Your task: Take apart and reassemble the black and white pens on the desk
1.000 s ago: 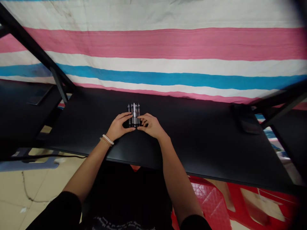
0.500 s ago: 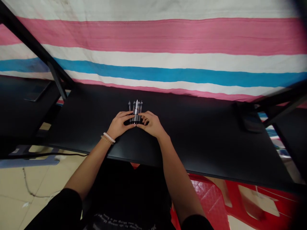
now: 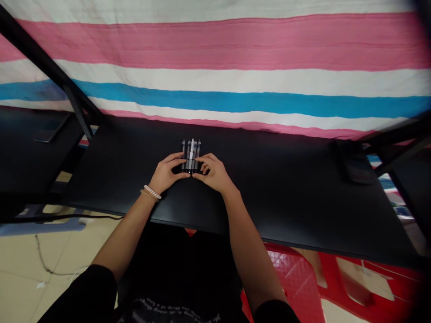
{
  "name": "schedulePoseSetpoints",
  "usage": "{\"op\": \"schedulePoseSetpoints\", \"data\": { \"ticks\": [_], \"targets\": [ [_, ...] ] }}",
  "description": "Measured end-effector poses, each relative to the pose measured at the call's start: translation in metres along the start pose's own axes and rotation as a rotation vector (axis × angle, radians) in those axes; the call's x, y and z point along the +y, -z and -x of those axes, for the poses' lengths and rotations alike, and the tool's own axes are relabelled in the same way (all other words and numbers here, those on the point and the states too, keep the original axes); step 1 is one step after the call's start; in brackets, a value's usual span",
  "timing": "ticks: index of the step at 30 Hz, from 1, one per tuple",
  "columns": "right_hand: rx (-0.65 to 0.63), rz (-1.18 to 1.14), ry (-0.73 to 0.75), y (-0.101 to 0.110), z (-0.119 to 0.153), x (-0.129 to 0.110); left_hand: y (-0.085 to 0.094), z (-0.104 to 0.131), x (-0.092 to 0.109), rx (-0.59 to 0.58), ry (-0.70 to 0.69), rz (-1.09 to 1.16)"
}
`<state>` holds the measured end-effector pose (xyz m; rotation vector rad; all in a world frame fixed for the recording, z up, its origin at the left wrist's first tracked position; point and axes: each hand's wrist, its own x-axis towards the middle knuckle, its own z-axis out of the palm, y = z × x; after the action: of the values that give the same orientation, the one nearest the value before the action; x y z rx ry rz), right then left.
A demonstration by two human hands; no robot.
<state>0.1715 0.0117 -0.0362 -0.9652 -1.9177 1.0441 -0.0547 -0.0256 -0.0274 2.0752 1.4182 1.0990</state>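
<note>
Several slim pens (image 3: 197, 150) lie side by side on the black table (image 3: 286, 193), their tips pointing away from me. A white pen (image 3: 191, 150) in the middle stands out from the clear and dark ones around it. My left hand (image 3: 168, 171) curves in from the left, fingertips on the pens and thumb at their near ends. From the other side, my right hand (image 3: 213, 172) has its forefinger at the pens and its thumb by the near ends, the other fingers curled. The fingers partly cover the pens' lower halves.
A dark flat object (image 3: 355, 166) lies at the table's right end. Behind the table hangs a striped cloth (image 3: 235, 80). A black slanted frame bar (image 3: 50, 63) rises at the left. Red plastic stools (image 3: 296, 278) stand below the front edge.
Both hands stay around the pens with only slight finger shifts; the left fingertips sit a little further left. The view has tilted slightly.
</note>
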Motion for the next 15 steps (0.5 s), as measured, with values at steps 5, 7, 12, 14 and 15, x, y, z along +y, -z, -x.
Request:
{"op": "schedulePoseSetpoints", "data": {
  "ticks": [5,7,12,14,15],
  "targets": [
    [-0.004,0.005,0.000,0.0006,-0.0007,-0.0015,-0.0014,-0.0008,-0.0003,-0.019,0.048,0.090],
    [-0.004,0.003,0.009,0.0005,-0.0009,-0.0014,-0.0017,-0.0004,0.0009,-0.027,0.054,0.104],
    [-0.001,0.002,0.025,0.0007,-0.0008,-0.0016,-0.0039,0.0006,0.0035,-0.008,0.090,0.143],
    [-0.002,0.004,0.015,0.0008,-0.0006,-0.0018,-0.0051,0.0010,0.0037,0.001,0.099,0.149],
    [-0.003,0.006,0.009,0.0008,-0.0006,-0.0018,-0.0057,0.0013,0.0037,0.002,0.104,0.151]
  ]
}}
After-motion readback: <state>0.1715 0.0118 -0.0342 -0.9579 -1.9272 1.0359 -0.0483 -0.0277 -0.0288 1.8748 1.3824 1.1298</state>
